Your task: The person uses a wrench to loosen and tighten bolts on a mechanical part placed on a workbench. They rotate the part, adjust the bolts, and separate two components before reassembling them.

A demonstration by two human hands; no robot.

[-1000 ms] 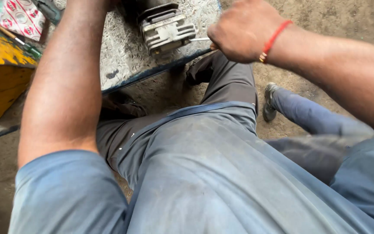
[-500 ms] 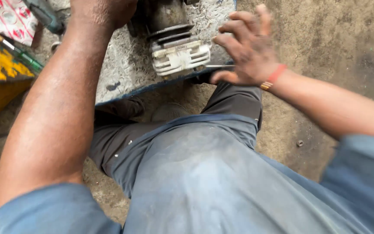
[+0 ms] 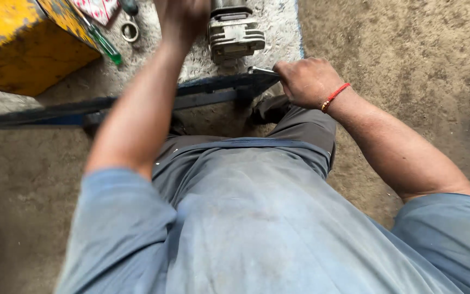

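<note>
A grey finned metal engine part (image 3: 235, 34) stands on a worn grey-white slab (image 3: 278, 27) at the top of the view. My left hand (image 3: 183, 19) reaches up beside the part's left side; it is blurred and partly cut off by the frame edge, so its grip is unclear. My right hand (image 3: 307, 81), with a red thread at the wrist, is closed around a thin metal tool (image 3: 262, 71) whose tip pokes out to the left, just below the part near the slab's dark blue edge (image 3: 213, 92).
A yellow metal box (image 3: 23, 46) sits at the top left. A green-handled screwdriver (image 3: 101, 43), a metal ring (image 3: 130, 31) and a red-and-white packet (image 3: 96, 8) lie beside it. Bare dirt floor (image 3: 409, 54) spreads to the right. My grey-trousered knee (image 3: 246, 179) fills the lower middle.
My right hand went from spread open beside the engine part to a closed fist on the thin tool lower down. The view shifted, bringing the yellow box and screwdriver further in.
</note>
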